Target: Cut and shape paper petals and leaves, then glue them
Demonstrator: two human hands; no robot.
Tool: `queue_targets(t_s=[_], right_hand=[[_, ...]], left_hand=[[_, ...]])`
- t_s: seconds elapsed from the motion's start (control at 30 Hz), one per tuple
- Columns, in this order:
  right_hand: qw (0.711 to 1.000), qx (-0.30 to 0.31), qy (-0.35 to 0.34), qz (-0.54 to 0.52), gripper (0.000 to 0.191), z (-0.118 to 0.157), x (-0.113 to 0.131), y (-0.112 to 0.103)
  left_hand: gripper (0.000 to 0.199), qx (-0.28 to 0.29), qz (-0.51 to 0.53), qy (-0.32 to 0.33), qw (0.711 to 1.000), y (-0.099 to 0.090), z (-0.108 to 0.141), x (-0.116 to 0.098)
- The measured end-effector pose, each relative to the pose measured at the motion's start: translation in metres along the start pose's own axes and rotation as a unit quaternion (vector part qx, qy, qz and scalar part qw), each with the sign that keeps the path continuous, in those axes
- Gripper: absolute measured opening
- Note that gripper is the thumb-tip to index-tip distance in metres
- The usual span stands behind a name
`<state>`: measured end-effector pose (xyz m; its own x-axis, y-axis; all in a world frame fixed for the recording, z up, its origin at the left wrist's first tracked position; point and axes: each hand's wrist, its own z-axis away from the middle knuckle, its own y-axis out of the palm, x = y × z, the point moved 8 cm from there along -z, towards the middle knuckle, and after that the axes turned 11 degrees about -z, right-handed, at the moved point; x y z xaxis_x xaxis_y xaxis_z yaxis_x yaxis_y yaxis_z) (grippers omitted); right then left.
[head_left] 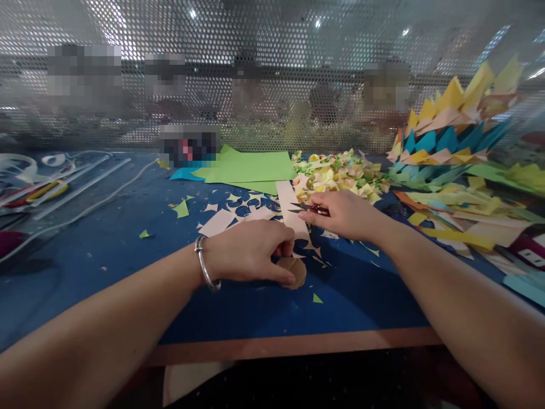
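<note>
Near the table's front edge, my left hand (251, 250) wears a silver bangle and has its fingers curled. Its thumb lies against a round tan disc (299, 274), which looks like paper, and the hand partly covers it. My right hand (347, 213) pinches dark tweezers (300, 208) between thumb and fingers, their two points apart and facing left. Under those points runs a pale pink paper strip (286, 196). Beside my left hand are pale pink paper pieces (218, 222) and cut scraps with curved edges.
Green sheets (255, 166) lie at the back. Next to them is a heap of small paper flowers (340, 176). A tiered folded-paper piece (447, 130) stands at right, behind paper offcuts (460, 216). Left are a white cord (97, 201) and clear sticks (83, 187). A perforated metal screen (276, 34) closes the back.
</note>
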<state>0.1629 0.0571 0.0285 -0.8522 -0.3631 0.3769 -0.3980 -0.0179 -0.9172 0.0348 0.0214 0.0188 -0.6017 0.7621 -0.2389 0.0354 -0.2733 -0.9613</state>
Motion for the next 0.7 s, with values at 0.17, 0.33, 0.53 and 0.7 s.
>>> queue_targets(t_s=[0.17,0.33,0.53,0.7], right_hand=[[0.998,0.044,0.026,0.024,0.039,-0.001,-0.006,0.007],[0.995,0.076,0.036,0.047,0.040,0.000,-0.009,0.012],[0.995,0.077,0.056,0.042,0.039,0.002,-0.007,0.007],[0.994,0.073,0.064,0.048,0.040,0.004,-0.008,0.005]], left_hand=[[0.015,0.004,0.095,-0.007,0.995,-0.001,0.001,0.004],[0.015,-0.015,0.072,-0.021,0.997,0.000,-0.006,0.012],[0.010,-0.150,0.055,-0.111,0.981,-0.011,-0.018,0.046],[0.031,-0.152,0.148,-0.163,0.964,-0.011,-0.033,0.067]])
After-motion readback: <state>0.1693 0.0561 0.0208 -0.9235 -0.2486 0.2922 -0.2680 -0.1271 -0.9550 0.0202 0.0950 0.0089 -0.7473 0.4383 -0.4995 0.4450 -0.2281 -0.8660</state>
